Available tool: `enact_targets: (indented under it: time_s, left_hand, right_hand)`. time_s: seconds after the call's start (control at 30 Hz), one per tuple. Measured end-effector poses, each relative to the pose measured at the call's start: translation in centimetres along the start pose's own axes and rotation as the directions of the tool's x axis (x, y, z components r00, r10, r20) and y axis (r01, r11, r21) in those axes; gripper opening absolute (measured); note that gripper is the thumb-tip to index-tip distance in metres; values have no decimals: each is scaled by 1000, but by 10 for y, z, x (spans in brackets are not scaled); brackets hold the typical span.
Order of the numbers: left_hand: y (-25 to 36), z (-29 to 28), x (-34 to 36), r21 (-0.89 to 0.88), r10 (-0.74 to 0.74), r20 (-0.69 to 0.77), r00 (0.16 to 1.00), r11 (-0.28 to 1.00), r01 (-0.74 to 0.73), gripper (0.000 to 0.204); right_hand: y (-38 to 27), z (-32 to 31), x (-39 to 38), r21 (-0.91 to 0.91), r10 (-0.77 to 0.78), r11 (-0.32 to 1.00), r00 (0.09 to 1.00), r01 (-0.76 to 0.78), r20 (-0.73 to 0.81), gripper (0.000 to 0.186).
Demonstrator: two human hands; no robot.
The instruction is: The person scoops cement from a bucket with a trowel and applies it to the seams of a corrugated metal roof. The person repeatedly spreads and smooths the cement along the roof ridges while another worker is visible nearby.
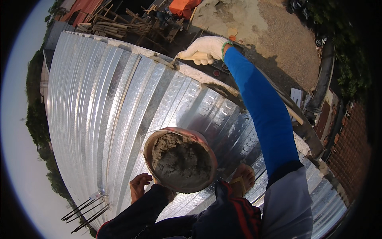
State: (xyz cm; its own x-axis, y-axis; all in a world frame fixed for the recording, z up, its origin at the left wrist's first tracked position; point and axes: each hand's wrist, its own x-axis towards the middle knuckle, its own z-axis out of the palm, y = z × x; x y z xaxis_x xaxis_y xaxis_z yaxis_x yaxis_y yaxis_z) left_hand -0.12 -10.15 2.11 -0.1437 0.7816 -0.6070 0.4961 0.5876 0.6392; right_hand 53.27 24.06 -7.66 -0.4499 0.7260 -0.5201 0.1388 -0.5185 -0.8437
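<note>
My right hand, in a white knitted glove, grips a trowel. Its blade rests at the rough concrete edge along the rim of the metal decking; the handle is hidden in my fist. Close to my feet stands a round bucket with a reddish rim, partly filled with wet grey mortar. Left of it, beside my bent knee, my bare left hand hangs with loosely bent fingers and nothing visible in them. A patch of darker mortar lies along the edge, nearer to me.
Ribbed shiny metal decking spreads under me, and beyond its edge is a drop to the ground. Below are piled bamboo poles, an orange tarp and a sand heap. Rebar ends stick out at the lower left. My sandalled foot is right of the bucket.
</note>
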Motion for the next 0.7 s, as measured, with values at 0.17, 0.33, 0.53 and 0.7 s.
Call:
enact_targets:
  time_s: [0.17,0.33,0.53,0.7]
  left_hand:
    - [-4,0,-3,-2,28,0,1000,1000,-28,33]
    - [-9,-1,-3,6,14,-21,1000,1000,-14,38]
    - [-11,-2,-3,-25,39,-6,999,999,-39,36]
    - [-15,-3,-2,-55,41,-12,999,998,-41,36]
  right_hand:
    - [0,11,-20,-24,-27,999,999,26,-47,53]
    - [5,12,-36,-52,1,999,984,-11,-177,51]
    - [24,14,-37,7,63,998,992,-63,-110,54]
    - [35,31,-41,-52,-19,999,979,9,-205,58]
